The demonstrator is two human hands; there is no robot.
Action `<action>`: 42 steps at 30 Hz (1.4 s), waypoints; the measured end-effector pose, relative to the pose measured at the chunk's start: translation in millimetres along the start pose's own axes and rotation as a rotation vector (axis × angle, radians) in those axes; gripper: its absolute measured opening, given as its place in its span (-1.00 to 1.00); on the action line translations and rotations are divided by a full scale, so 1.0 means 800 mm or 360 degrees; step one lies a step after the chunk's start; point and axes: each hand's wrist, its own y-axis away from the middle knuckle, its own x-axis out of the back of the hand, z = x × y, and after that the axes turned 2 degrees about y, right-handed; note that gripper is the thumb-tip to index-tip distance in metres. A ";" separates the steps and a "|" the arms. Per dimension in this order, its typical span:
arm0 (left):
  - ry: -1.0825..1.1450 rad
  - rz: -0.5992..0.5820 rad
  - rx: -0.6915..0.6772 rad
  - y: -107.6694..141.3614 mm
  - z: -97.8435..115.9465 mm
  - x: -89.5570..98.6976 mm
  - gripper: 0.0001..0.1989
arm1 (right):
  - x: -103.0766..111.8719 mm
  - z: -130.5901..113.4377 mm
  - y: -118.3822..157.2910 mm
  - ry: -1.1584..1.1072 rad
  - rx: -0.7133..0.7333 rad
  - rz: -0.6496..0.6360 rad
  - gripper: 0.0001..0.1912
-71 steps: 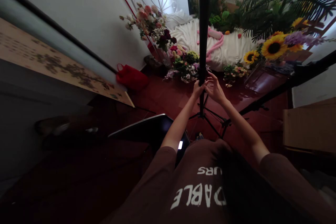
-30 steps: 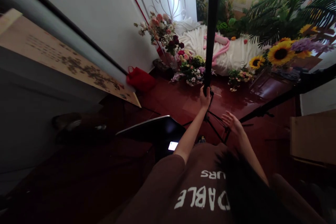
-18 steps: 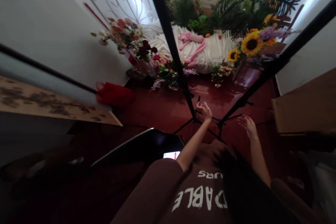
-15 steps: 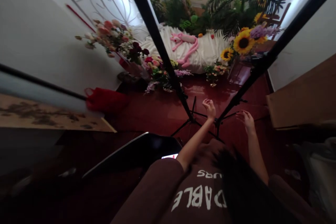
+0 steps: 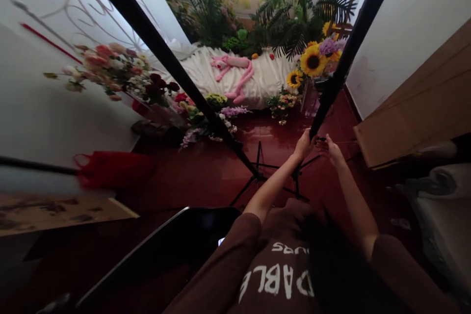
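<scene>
Two black tripod stands rise in front of me. My left hand [image 5: 303, 145] is closed round the lower pole of the right stand [image 5: 340, 66]. Just to its right, my right hand [image 5: 332, 149] is beside a small dark knob [image 5: 321, 139] that juts from this pole. Its thumb and fingers are apart, and whether they touch the knob is hard to make out. The left stand [image 5: 184, 81] slants up to the upper left, with no hand on it. The legs of both stands spread on the dark red floor.
Beyond the stands, a pink plush toy [image 5: 235, 63] lies on a white cloth [image 5: 268, 91] among flowers and palm leaves. Sunflowers [image 5: 312, 60] stand behind the right pole. A cardboard panel [image 5: 415, 108] leans at the right. A red bag [image 5: 110, 169] and a dark screen-like panel [image 5: 184, 230] are at left.
My left hand has moved right and closed round the right stand's pole. My right hand has come left to the knob. The view has shifted right.
</scene>
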 end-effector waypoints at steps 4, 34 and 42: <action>-0.0096 0.0048 0.0033 0.001 0.001 -0.002 -0.70 | 0.002 -0.008 -0.008 -0.0107 -0.0182 -0.0112 -0.62; -0.0202 0.0058 0.0091 0.002 -0.007 -0.005 -0.62 | -0.019 -0.102 0.028 0.0746 0.1668 -0.0144 -0.08; -0.0181 0.0055 0.0116 0.004 -0.001 -0.003 -0.62 | -0.085 -0.197 0.042 0.1133 0.2247 0.0295 -0.17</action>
